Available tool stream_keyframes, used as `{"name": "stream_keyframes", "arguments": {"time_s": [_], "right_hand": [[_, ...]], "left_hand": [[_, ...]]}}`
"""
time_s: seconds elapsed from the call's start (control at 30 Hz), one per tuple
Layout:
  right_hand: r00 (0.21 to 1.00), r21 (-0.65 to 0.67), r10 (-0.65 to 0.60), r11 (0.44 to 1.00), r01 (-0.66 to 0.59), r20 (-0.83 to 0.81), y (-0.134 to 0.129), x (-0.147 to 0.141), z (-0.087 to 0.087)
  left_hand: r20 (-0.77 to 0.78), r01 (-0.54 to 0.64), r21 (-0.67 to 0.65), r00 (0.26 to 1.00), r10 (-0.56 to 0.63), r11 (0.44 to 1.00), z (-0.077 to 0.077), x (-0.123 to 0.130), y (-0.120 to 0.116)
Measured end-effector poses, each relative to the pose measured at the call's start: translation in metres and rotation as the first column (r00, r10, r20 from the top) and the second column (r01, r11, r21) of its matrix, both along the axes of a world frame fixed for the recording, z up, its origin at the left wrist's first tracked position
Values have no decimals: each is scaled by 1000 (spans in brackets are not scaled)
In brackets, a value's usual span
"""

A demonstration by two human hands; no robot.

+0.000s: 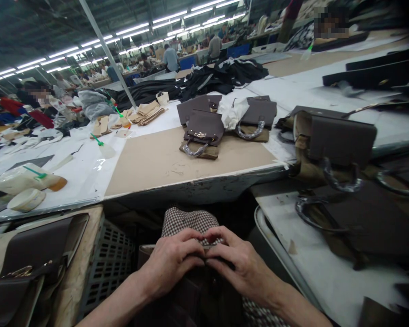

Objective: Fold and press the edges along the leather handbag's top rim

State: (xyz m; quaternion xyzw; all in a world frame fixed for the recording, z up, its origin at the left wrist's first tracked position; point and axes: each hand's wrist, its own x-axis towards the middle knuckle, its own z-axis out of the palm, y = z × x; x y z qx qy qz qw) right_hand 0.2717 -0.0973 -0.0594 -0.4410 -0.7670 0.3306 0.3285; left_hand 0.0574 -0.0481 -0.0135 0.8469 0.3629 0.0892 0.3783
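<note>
A person sits at a long bench (146, 163) with a dark brown, leather-looking bag (191, 295) in the lap, directly below the bench edge, where both hands can reach its upper rim at once. The left hand (175, 254) and the right hand (240, 256) meet over that rim, their fingers curled and nearly closed, the tips almost touching; they seem to pinch its edge from both sides, probably to keep a thin border steady, though the exact hold is partly hidden. Brown-and-white houndstooth cloth (189, 220) shows just beyond the fingers. At twelve o'clock from the hands, a finished-looking dark brown bag with a gold clasp (202, 134) lies on the bench, its curved handle wrapped in clear film — likely against scratches — and crumpled white tissue (233, 113) sits behind it. At two o'clock, another dark brown bag with a film-wrapped handle (341, 141) rests near the bench's corner, seemingly within easy reach. At ten o'clock stands a translucent bottle with a green nozzle (104, 147), perhaps set apart so that drips miss the bags. At nine o'clock, a grey slatted plastic crate (109, 259) stands beside brown flap pieces with gold fittings (37, 250).
</note>
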Motion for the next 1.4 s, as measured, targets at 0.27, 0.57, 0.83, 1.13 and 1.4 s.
{"name": "stream_keyframes", "arguments": {"time_s": [0.27, 0.57, 0.83, 1.13, 1.4], "right_hand": [[949, -260, -211, 954, 148, -235, -5, 0, -8], [865, -636, -352, 770, 50, -358, 1, 0, -8], [824, -633, -447, 761, 143, -350, 0, -13, -7], [834, -590, -464, 776, 221, -299, 2, -16, -10], [997, -499, 12, 866, -49, -76, 26, -9, 4]], "left_hand": [[-17, -93, -159, 996, 91, 983, 9, 1, -1], [25, -273, -247, 957, 288, 930, 3, 7, 3], [-30, -294, -173, 956, 293, 940, -9, 5, 6], [-79, -332, -212, 943, 323, 919, -11, 4, 10], [-41, -312, -203, 950, 310, 928, -13, 0, 10]]}}
